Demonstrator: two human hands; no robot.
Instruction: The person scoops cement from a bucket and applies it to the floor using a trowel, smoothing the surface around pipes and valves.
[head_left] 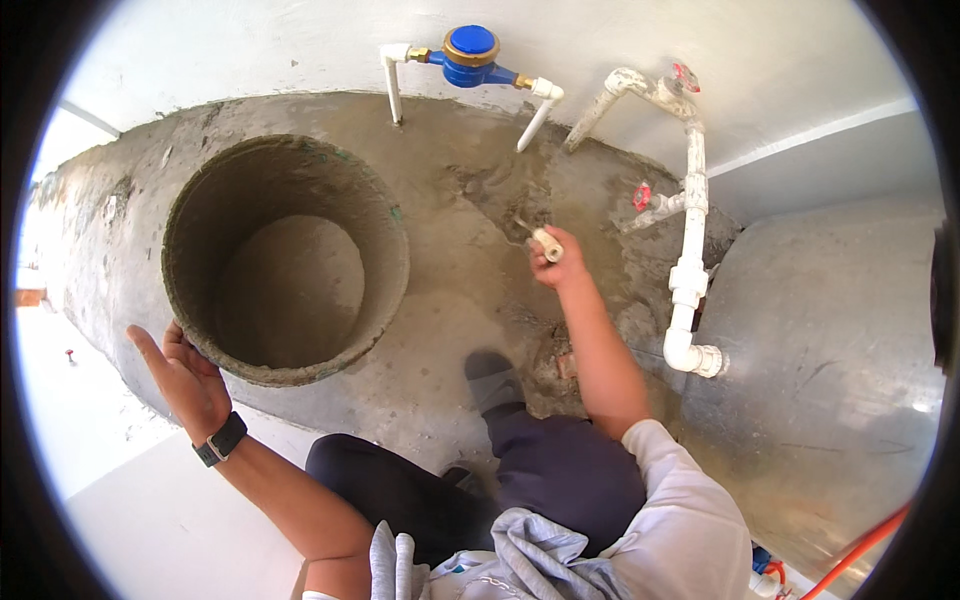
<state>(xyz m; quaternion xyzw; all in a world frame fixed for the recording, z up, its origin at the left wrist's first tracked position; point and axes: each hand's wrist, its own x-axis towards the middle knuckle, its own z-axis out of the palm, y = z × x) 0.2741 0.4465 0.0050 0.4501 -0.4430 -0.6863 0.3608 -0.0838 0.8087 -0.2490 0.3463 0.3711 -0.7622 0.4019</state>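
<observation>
My right hand (pixel 562 258) is closed around the pale handle of a trowel (pixel 548 244). Its thin metal neck points at the wet grey mortar (pixel 500 190) on the floor, and the blade is hard to make out there. At the left, a large round mortar-caked bucket (pixel 285 365) stands with its mouth toward me. Grey residue coats its inside wall and its bottom shows bare. Beside the bucket's near-left rim, my left hand (pixel 190 385) is open, thumb spread away and fingertips against the outer wall. A dark watch (pixel 221 440) is on that wrist.
A blue water meter (pixel 470 58) on white pipes runs along the wall. White pipework (pixel 692 230) with red valve handles (pixel 641 196) rises at the right, joined to a large metal tank (pixel 830 330). A broken-up patch (pixel 560 355) lies near my foot. An orange hose (pixel 860 548) crosses the lower right.
</observation>
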